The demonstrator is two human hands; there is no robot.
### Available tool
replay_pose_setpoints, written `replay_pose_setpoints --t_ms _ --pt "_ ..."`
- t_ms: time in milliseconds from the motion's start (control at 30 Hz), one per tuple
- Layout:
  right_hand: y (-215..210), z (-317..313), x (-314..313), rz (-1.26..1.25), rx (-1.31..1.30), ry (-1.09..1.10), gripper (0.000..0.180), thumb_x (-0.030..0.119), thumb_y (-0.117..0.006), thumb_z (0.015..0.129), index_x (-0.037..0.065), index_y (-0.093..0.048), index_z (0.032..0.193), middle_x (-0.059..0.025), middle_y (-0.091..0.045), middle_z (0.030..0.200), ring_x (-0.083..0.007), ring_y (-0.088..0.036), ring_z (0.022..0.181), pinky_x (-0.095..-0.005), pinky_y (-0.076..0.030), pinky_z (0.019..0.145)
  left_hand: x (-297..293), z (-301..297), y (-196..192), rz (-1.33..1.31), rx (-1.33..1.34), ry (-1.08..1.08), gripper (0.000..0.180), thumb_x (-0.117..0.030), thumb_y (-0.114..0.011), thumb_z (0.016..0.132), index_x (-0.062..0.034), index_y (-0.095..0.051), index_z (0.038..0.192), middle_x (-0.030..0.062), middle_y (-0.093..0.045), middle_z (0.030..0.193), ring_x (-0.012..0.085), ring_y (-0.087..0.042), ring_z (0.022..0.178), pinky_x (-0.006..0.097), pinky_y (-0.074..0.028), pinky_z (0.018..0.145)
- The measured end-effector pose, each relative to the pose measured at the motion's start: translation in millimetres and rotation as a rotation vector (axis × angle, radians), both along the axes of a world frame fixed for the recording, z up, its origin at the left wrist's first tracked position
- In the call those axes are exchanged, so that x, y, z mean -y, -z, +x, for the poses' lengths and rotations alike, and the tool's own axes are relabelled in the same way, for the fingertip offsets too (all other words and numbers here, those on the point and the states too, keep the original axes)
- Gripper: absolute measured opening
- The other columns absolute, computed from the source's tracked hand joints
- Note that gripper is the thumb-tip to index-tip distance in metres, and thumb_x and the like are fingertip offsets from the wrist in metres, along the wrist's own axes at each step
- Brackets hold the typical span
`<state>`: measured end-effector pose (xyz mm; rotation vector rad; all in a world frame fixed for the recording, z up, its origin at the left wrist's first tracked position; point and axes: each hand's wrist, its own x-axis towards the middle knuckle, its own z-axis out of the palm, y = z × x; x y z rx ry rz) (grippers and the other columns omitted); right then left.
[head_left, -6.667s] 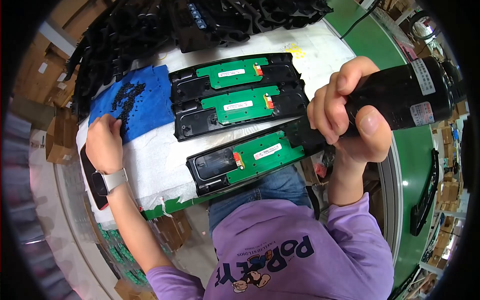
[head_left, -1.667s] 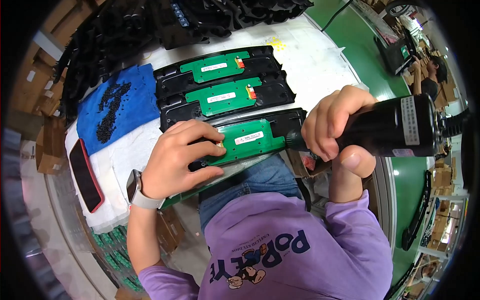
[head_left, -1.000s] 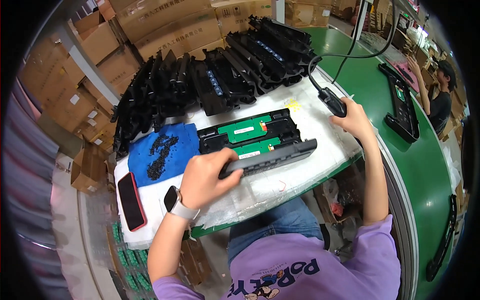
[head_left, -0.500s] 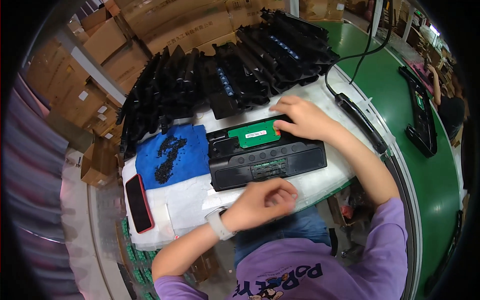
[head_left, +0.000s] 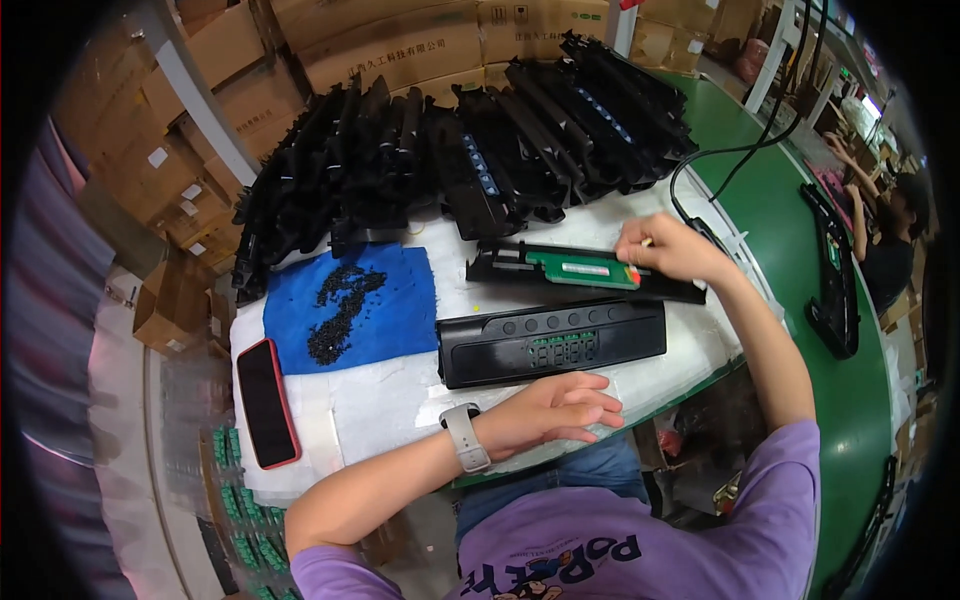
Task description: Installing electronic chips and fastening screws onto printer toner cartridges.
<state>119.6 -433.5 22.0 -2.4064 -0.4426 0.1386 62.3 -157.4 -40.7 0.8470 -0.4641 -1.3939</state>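
Observation:
My right hand (head_left: 672, 248) is closed on the right end of a long black plastic housing (head_left: 497, 264), which is tilted. Fixed in that housing is a green circuit board (head_left: 560, 268) with a white label strip. Just nearer to me, a black front panel (head_left: 490, 355) lies on the white-covered table, with a row of round buttons and a display window backed by green. My left hand (head_left: 556, 408) hovers at the panel's near edge, fingers loosely spread and holding nothing.
A blue cloth (head_left: 405, 320) with a pile of small black screws (head_left: 335, 335) lies left of the panel, and a red-edged phone (head_left: 268, 405) beside it. Stacked black housings (head_left: 390, 165) line the back. A cabled black tool (head_left: 700, 228) is partly hidden behind my right hand.
The housing with the circuit board has come away from the front panel and moved farther back, tilting in my right hand. My left hand's fingers have spread. The whole view has shifted slightly.

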Motion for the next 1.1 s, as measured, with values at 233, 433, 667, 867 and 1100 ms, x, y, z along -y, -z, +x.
replay_pose_setpoints --t_ms 233,433,667,867,1100 --pt "-6 -42 -51 -0.012 0.251 -0.140 0.026 0.015 -0.067 0.076 0.001 -0.059 0.096 -0.0123 -0.061 0.090 -0.0282 -0.060 0.084 -0.0345 -0.047 0.078 -1 2 2 -0.020 -0.157 -0.048 0.061 -0.032 -0.047 0.096 0.0036 -0.021 0.138 0.0195 -0.043 0.133 0.0277 -0.046 0.123 0.037 -0.043 0.097" --pt "-14 -33 -60 -0.236 -0.088 -0.401 0.081 0.026 -0.077 0.061 0.011 -0.041 0.132 -0.0177 -0.061 0.103 -0.0320 -0.061 0.091 -0.0363 -0.048 0.079 1 -4 0 0.007 0.012 -0.051 0.053 -0.029 -0.051 0.094 0.0076 -0.038 0.130 0.0175 -0.047 0.131 0.0227 -0.049 0.120 0.034 -0.043 0.096" --pt "-2 -54 -56 0.130 -0.408 -0.207 0.090 0.023 -0.076 0.067 0.004 -0.027 0.140 -0.0179 -0.059 0.106 -0.0237 -0.058 0.098 -0.0306 -0.045 0.086 0 -21 -1 -0.001 0.188 -0.109 0.043 -0.021 -0.057 0.091 0.0098 -0.047 0.120 0.0189 -0.057 0.118 0.0224 -0.057 0.109 0.033 -0.044 0.095" --pt "-5 -119 -26 0.530 -0.560 0.083 0.086 0.011 -0.076 0.068 0.006 -0.029 0.140 -0.0143 -0.055 0.116 -0.0187 -0.052 0.104 -0.0299 -0.041 0.091 -7 -17 -2 -0.031 0.343 0.011 0.034 -0.008 -0.056 0.090 0.0026 -0.047 0.122 0.0122 -0.060 0.109 0.0176 -0.061 0.096 0.027 -0.046 0.086" --pt "-25 -194 111 0.582 0.075 0.903 0.089 0.015 -0.076 0.062 0.000 -0.033 0.138 -0.0137 -0.050 0.126 -0.0195 -0.047 0.115 -0.0287 -0.035 0.098 -1 -14 -7 -0.006 0.369 0.019 0.033 -0.008 -0.055 0.090 0.0019 -0.048 0.121 0.0115 -0.061 0.107 0.0166 -0.061 0.094 0.027 -0.045 0.086"
